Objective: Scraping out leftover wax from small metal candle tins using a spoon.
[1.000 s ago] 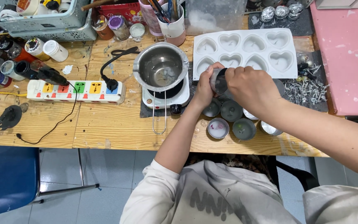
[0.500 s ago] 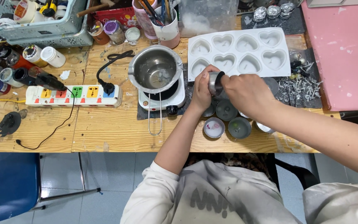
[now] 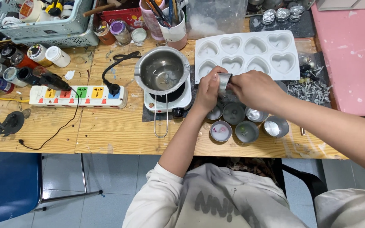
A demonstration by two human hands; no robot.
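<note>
You sit at a wooden surface point(image 3: 106, 139). The white heart mold tray point(image 3: 246, 54) lies at the back of it. Left of the tray, a steel pot point(image 3: 162, 76) sits on a small white hot plate point(image 3: 178, 100). Just in front of the tray, your left hand point(image 3: 208, 90) and right hand point(image 3: 256, 89) both grip one small metal tin point(image 3: 223, 82), tipped on its side. More little round tins point(image 3: 246, 131) sit near it, closer to you.
</note>
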